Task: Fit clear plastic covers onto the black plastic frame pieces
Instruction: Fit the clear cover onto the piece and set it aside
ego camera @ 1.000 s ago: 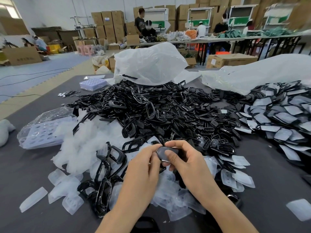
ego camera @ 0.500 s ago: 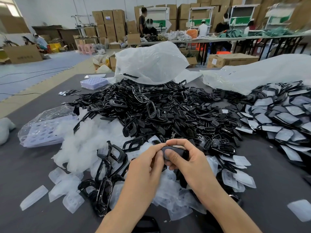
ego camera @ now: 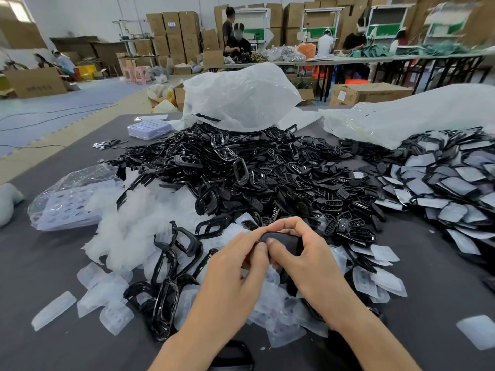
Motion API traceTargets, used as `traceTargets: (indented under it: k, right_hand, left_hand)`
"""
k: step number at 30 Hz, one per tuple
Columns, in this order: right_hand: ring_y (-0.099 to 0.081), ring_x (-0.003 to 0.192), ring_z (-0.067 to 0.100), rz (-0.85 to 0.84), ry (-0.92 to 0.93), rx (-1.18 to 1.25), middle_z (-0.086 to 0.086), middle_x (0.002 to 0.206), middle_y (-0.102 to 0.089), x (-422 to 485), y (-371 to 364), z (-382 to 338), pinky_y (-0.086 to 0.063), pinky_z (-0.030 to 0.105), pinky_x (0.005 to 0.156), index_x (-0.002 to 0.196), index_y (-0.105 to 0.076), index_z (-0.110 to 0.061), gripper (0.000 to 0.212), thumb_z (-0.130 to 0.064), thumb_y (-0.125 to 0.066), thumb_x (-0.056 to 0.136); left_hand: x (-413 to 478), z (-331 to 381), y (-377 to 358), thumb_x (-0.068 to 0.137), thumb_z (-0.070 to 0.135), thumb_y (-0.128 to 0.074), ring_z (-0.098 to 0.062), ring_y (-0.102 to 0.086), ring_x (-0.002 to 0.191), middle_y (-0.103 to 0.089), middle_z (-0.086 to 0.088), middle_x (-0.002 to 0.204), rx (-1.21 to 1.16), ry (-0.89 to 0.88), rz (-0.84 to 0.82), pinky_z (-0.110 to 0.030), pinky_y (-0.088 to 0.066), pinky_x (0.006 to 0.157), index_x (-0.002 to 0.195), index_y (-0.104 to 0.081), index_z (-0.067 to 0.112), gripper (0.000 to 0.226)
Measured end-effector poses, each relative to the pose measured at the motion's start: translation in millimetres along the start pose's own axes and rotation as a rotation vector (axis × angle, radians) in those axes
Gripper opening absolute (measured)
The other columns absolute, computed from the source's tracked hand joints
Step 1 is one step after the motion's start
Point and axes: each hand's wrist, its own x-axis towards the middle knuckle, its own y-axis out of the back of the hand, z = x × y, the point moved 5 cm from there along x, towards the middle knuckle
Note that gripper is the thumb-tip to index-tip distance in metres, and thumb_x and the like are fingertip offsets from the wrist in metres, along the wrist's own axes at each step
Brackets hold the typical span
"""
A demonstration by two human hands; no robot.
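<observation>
The left grip (ego camera: 238,266) pinches the left end of one black frame piece (ego camera: 285,241), and the right grip (ego camera: 305,258) curls round its right end. They hold it just in front of the big pile of black frames (ego camera: 241,170) on the dark surface (ego camera: 40,263). Loose clear covers (ego camera: 270,298) lie at the pile's near edge, under the held piece. Covered black pieces (ego camera: 442,188) lie to the pile's right.

We hold one black piece (ego camera: 284,241) between our left hand (ego camera: 238,263) and right hand (ego camera: 302,259), above clear covers (ego camera: 273,295).
</observation>
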Motion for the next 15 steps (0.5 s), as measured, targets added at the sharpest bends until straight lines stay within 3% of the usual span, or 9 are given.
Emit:
traceTargets:
  k: [4,8,10,15]
  right_hand:
    - [-0.069,0.074,0.007,-0.031,-0.012,0.014,-0.009,0.087,-0.074,0,0,-1,-0.055,0.018,0.069,0.099,-0.069,-0.025,0.020,-0.006,-0.063,0.097]
    - [-0.071,0.077,0.009,-0.049,-0.023,0.064,-0.009,0.088,-0.074,3,0,1,-0.056,0.020,0.072,0.096,-0.071,-0.030,0.029,-0.003,-0.059,0.099]
    - [-0.073,0.080,0.015,-0.040,-0.033,0.116,-0.005,0.093,-0.076,4,0,3,-0.057,0.022,0.075,0.099,-0.072,-0.028,0.028,-0.005,-0.056,0.102]
    - [-0.074,0.084,0.023,-0.018,-0.078,0.292,0.009,0.100,-0.077,7,-2,9,-0.059,0.026,0.077,0.100,-0.077,-0.028,0.023,-0.021,-0.056,0.095]
  left_hand:
    - [3,-1,4,0.102,0.018,-0.053,-0.002,-0.067,0.085,-0.070,0.021,0.090,-0.049,0.056,0.029,-0.009,-0.048,0.069,0.118,-0.062,0.051,0.037]
    - [5,-7,4,0.099,0.014,-0.057,-0.018,-0.067,0.076,-0.073,0.004,0.083,-0.162,0.160,0.041,-0.035,-0.055,0.069,0.114,-0.071,0.046,0.038]
    - [6,-10,6,0.098,0.016,-0.058,-0.028,-0.063,0.074,-0.072,-0.001,0.080,-0.193,0.197,0.073,-0.036,-0.052,0.066,0.111,-0.073,0.043,0.034]
    - [6,-12,10,0.096,0.016,-0.059,-0.023,-0.066,0.082,-0.073,0.006,0.086,-0.245,0.217,0.144,-0.034,-0.053,0.075,0.102,-0.070,0.051,0.037]
